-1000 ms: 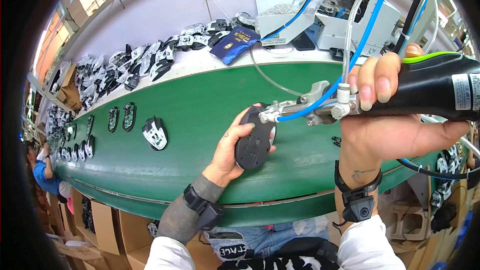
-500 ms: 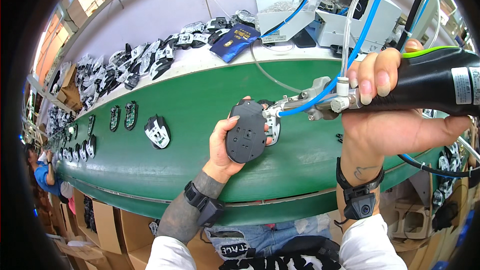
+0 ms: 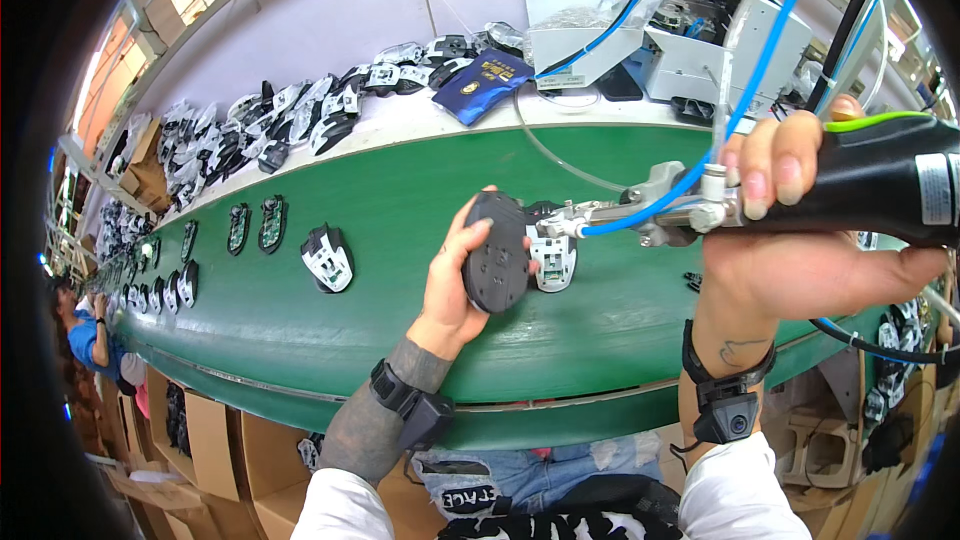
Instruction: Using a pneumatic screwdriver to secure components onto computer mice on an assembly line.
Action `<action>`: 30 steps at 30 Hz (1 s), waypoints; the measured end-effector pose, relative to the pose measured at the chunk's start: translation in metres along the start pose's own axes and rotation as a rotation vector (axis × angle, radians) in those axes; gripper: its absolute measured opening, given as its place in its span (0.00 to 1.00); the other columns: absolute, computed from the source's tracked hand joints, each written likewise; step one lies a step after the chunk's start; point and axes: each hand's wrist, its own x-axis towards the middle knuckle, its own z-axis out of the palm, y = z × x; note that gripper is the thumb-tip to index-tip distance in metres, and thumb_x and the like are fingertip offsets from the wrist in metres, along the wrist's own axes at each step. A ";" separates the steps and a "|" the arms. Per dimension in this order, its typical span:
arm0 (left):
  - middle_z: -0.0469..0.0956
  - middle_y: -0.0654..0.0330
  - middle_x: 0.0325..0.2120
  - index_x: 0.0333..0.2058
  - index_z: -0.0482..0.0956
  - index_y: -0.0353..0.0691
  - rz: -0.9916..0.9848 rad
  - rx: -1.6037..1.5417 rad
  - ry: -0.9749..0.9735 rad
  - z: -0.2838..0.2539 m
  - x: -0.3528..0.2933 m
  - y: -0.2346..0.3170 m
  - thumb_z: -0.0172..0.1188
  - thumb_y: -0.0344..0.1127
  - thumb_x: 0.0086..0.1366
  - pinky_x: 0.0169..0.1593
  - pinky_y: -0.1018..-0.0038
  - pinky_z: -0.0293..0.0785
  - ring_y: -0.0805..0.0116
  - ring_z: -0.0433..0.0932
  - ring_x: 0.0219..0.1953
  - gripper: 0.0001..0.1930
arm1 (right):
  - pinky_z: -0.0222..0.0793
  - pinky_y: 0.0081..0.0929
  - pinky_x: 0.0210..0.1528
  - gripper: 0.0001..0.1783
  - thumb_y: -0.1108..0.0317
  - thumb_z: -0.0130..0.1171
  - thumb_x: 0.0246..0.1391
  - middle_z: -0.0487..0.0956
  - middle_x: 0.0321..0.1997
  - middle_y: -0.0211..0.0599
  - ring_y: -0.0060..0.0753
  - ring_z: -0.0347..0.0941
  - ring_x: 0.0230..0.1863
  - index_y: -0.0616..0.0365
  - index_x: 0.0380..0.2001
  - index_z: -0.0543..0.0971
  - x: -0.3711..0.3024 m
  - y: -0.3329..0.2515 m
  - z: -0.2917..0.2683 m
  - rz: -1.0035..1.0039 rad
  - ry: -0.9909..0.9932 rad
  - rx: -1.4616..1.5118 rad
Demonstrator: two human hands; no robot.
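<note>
Fingers of my left hand (image 3: 447,290) wrap round a black computer mouse (image 3: 497,252), its underside turned toward me and tilted. My right hand (image 3: 775,240) grips a black power screwdriver (image 3: 880,175) with a green strip, held level and pointing left. The screwdriver's metal nose (image 3: 610,218), with air fittings and a blue hose, ends just right of the mouse. I cannot tell whether its tip touches anything. Behind the nose, a white-and-black mouse shell (image 3: 553,265) lies on the green conveyor belt (image 3: 400,340), partly hidden.
Another white-and-black mouse shell (image 3: 327,260) sits on the belt, left of my hands. Circuit-board halves (image 3: 271,224) stand farther left. A blue packet (image 3: 482,86), bagged mice (image 3: 330,120) and white boxes (image 3: 585,40) line the back shelf. A co-worker (image 3: 90,335) is at far left.
The mouse in my left hand has turned, so its underside looks narrower. The screwdriver has shifted slightly right. More of the shell behind it now shows.
</note>
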 end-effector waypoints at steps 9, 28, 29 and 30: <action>0.69 0.55 0.49 0.57 0.62 0.48 -0.001 -0.223 0.015 -0.015 0.007 -0.003 0.49 0.44 0.61 0.46 0.55 0.75 0.60 0.75 0.43 0.25 | 0.65 0.29 0.25 0.57 0.14 0.39 0.35 0.72 0.22 0.45 0.35 0.66 0.19 0.60 0.47 0.68 -0.009 -0.005 0.025 0.323 0.055 0.150; 0.70 0.55 0.49 0.56 0.63 0.46 0.048 -0.315 0.028 -0.010 0.003 -0.005 0.48 0.44 0.62 0.43 0.58 0.77 0.60 0.75 0.41 0.24 | 0.57 0.23 0.18 0.48 0.18 0.38 0.42 0.64 0.15 0.27 0.25 0.60 0.12 0.58 0.40 0.65 -0.017 0.001 0.052 0.397 0.151 -0.044; 0.70 0.55 0.47 0.55 0.63 0.46 0.064 -0.271 0.075 -0.012 0.004 -0.005 0.49 0.44 0.62 0.42 0.59 0.78 0.61 0.75 0.40 0.23 | 0.57 0.23 0.19 0.47 0.19 0.38 0.43 0.64 0.15 0.27 0.24 0.60 0.13 0.58 0.40 0.65 -0.017 0.004 0.049 0.396 0.137 -0.021; 0.70 0.56 0.44 0.54 0.64 0.46 0.058 -0.220 0.152 -0.014 0.006 -0.007 0.51 0.44 0.62 0.42 0.59 0.78 0.62 0.75 0.39 0.23 | 0.57 0.22 0.19 0.47 0.20 0.38 0.44 0.65 0.16 0.27 0.24 0.60 0.13 0.58 0.41 0.65 -0.016 0.004 0.048 0.395 0.121 0.005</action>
